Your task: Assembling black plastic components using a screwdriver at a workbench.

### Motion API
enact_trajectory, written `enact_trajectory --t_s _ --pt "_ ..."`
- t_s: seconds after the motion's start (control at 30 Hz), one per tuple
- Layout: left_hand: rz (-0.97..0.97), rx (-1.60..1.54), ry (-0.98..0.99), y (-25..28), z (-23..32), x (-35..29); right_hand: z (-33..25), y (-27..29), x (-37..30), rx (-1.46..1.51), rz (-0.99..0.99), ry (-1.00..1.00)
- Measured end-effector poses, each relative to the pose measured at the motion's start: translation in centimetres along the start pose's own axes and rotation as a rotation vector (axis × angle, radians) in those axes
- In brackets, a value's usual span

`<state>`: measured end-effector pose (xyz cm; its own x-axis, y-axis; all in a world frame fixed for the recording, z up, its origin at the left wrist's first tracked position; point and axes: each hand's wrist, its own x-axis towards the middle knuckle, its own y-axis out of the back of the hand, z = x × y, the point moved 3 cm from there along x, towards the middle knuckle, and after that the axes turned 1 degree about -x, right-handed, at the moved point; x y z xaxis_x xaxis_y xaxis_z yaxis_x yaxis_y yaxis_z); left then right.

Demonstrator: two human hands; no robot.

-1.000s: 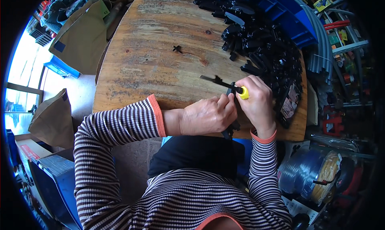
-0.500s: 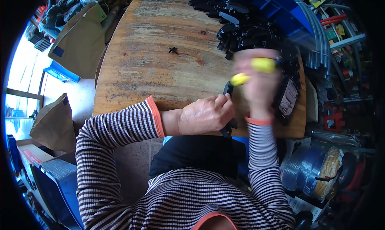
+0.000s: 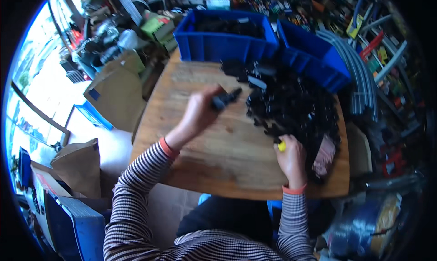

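Over by the window side a brown cardboard box [image 3: 117, 94] stands off the left edge of the round wooden table [image 3: 218, 147]. The person's left hand [image 3: 200, 110] is raised above the middle of the tabletop, fingers wrapped around a black plastic part [image 3: 226, 99] that juts out to the right of the fist; the hand is blurred, so the exact grip is hard to make out. Behind it, at the far edge of the table, sits a blue bin [image 3: 225, 38] with dark pieces inside, and a second blue bin [image 3: 314, 58] stands to its right. A heap of black parts [image 3: 296, 108] covers the right side of the table. At the near edge of that heap the right hand [image 3: 291, 158] rests on the wood, closed around a yellow-handled tool [image 3: 282, 145], only the yellow end showing above the knuckles. Both arms wear striped sleeves with orange cuffs.
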<state>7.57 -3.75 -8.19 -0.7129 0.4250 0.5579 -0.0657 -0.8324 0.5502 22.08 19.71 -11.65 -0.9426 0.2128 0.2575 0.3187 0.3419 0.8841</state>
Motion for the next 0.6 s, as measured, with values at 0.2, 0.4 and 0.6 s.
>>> enact_trajectory --t_s 0.2,0.4,0.6 --pt "0.196 -0.049 -0.105 10.9 -7.5 20.7 -1.5 0.5 -0.5 0.069 -0.035 0.035" --pt "-0.162 0.689 -0.356 -0.9 -5.2 19.6 0.2 0.4 0.7 0.066 0.067 0.032" --pt "-0.179 0.701 -0.154 -7.7 -10.3 10.0 -1.8 0.7 0.1 0.172 0.143 0.185"
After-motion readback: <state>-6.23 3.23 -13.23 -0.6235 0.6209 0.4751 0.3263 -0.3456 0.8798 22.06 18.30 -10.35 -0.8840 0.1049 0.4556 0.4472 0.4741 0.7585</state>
